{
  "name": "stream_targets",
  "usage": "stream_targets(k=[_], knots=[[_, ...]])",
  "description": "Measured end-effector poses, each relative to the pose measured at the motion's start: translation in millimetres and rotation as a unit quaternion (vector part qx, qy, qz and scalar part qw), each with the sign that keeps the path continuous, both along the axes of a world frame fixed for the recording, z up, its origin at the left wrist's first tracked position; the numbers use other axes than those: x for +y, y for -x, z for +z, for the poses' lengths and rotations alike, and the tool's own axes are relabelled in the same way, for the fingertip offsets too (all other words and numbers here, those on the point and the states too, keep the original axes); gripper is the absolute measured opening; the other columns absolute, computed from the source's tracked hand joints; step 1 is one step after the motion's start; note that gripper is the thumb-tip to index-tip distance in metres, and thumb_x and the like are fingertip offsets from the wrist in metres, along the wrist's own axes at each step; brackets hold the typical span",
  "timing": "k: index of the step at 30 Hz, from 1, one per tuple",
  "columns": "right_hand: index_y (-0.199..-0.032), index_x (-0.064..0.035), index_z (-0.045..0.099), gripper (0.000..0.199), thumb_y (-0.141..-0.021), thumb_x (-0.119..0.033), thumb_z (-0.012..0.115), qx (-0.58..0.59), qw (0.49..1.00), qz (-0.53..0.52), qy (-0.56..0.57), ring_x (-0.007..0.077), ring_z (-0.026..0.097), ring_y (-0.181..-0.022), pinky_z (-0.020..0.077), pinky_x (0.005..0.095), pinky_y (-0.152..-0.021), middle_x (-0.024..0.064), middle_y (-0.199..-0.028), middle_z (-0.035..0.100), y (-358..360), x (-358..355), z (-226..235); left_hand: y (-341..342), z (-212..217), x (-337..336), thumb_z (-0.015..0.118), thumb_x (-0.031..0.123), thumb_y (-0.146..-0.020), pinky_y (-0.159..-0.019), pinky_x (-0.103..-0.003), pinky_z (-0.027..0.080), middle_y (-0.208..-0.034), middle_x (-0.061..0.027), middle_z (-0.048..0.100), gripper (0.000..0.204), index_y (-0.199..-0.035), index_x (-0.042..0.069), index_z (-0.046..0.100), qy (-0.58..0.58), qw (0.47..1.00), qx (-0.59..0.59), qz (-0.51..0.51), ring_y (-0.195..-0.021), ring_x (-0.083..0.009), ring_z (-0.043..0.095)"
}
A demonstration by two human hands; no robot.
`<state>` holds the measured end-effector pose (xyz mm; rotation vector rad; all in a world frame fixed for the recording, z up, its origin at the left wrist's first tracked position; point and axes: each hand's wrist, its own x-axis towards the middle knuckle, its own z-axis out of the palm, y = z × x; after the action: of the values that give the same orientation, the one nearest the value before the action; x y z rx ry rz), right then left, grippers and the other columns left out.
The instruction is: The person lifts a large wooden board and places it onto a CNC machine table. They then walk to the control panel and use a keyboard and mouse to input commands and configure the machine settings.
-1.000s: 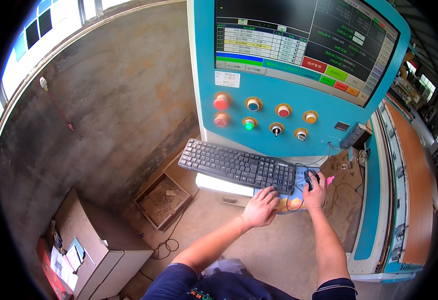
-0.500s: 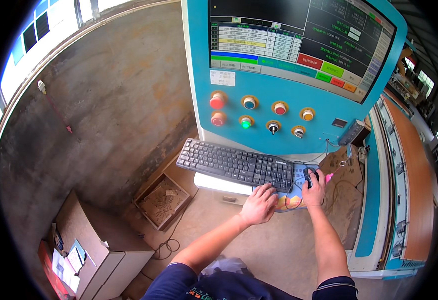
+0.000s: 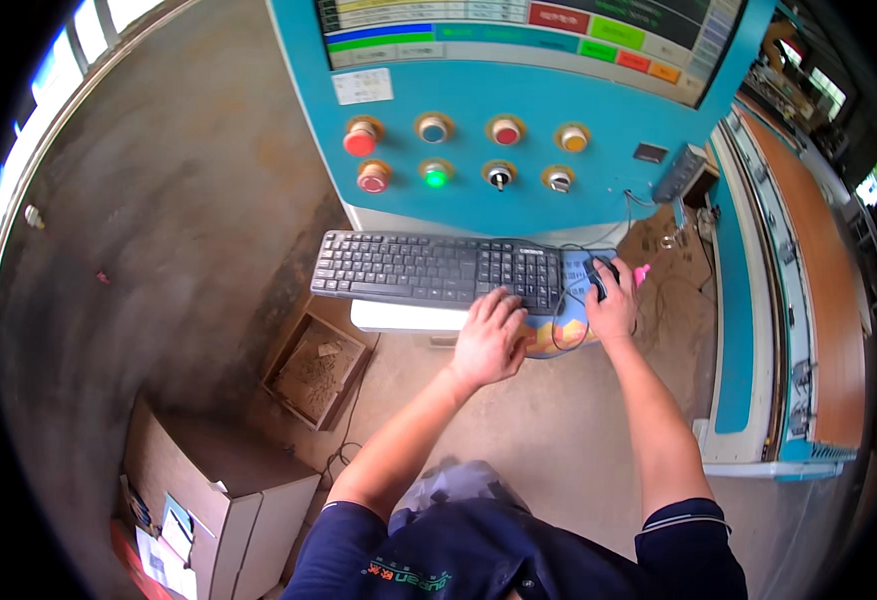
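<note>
A black keyboard lies on a white shelf below the control panel. My left hand is at its lower right edge, fingers extended and slightly apart, with the fingertips over the keys beside the number pad. To the right, my right hand rests over a black computer mouse, its fingers curved around it. Under the mouse is a blue and orange mouse pad, partly hidden by my hands. The mouse cable loops across the pad between both hands.
Above stands a turquoise control panel with coloured buttons, a lit green one and a screen. A wooden box of debris and a cardboard box are at left. A long machine runs along the right.
The view has tipped downward, so less of the screen shows. My left hand has shifted a little left along the keyboard, its fingers now reaching onto the keys. My right hand stays on the mouse.
</note>
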<state>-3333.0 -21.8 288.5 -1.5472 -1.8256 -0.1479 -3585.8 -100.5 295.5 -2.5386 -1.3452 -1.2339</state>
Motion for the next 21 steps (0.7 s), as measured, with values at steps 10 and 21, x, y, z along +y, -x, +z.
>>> stream_targets(k=[10,21], knots=[[-0.123,-0.0198,0.067,0.043,-0.081,-0.018,0.062,0.019,0.999,-0.011,0.033,0.0334,0.049,-0.126,0.0462,0.0436,-0.101,0.0090,-0.138,0.050,-1.9,-1.9,1.1,-13.4,21.0,14.8,0.069,0.028,-0.075,-0.107,-0.050,0.037,-0.120,-0.0180,0.060,0.046,-0.112,0.002,0.062,-0.004,0.998,0.060,-0.008,-0.126,-0.0381,0.048],[-0.122,-0.0157,0.067,0.044,-0.079,-0.015,0.064,0.011,1.000,0.000,0.009,0.0374,0.048,-0.125,0.0422,0.0460,-0.105,0.0142,-0.136,0.050,-3.4,-0.6,-3.5,-42.5,38.7,25.4,0.072,0.029,-0.073,-0.107,-0.050,0.038,-0.108,-0.0162,0.062,0.047,-0.109,0.001,0.061,0.022,0.993,0.053,-0.102,-0.120,-0.0374,0.052]])
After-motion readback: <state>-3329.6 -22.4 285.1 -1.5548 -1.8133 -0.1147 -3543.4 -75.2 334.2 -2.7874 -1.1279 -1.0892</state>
